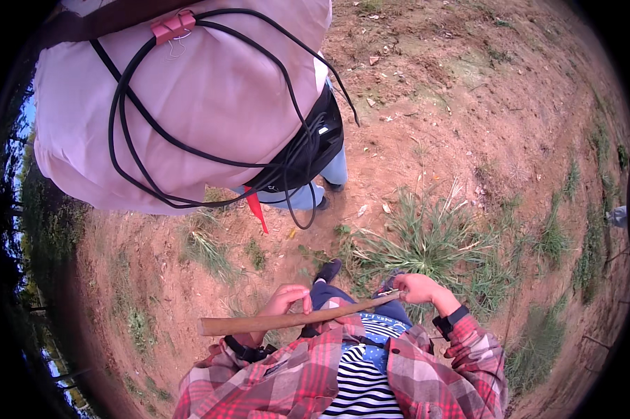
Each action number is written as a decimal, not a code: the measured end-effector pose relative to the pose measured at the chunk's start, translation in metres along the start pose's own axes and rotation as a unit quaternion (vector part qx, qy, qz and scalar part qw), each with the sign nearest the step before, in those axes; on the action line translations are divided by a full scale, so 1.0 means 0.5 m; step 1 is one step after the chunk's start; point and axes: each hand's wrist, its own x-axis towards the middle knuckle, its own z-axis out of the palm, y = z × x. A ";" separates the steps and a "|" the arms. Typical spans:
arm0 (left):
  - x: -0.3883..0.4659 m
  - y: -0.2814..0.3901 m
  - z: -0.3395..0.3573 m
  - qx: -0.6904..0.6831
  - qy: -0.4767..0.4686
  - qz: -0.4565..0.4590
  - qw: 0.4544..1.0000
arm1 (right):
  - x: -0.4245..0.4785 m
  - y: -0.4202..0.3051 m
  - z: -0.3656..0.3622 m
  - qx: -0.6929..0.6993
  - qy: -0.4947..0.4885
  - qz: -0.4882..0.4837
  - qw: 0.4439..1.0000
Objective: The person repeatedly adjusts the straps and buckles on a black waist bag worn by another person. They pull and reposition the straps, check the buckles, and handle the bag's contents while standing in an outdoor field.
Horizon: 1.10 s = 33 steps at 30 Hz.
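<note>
A smooth wooden stick (252, 323) lies crosswise in front of my waist, its thick cut end to the left and its thinner end to the right. The fingers of my right hand (418, 288) are closed around the thin end, where pale frayed bits show. My left hand (288, 300) is bent beside the stick's middle, and a fingertip touches the wood. The stick crosses over my left wrist, so whether that hand grips it is unclear. Each wrist wears a dark band.
Close ahead stands a person in a pale pink shirt (215, 105). Black cable (189, 149) hangs in loops from a red binder clip (173, 27) on that shirt, above a black waist bag (323, 139). Grass tufts (430, 235) grow from the reddish bare soil (409, 141) by my feet.
</note>
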 end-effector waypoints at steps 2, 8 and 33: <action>-0.018 -0.042 -0.005 0.003 0.128 0.018 0.992 | -0.002 0.033 -0.015 -0.031 0.002 -0.023 0.999; -0.097 -0.100 0.038 -0.020 0.352 0.058 0.934 | 0.046 0.067 -0.062 -0.041 0.023 -0.090 0.995; 0.084 0.067 -0.165 -0.021 0.334 0.121 0.935 | 0.204 -0.171 -0.128 0.025 0.165 -0.089 0.982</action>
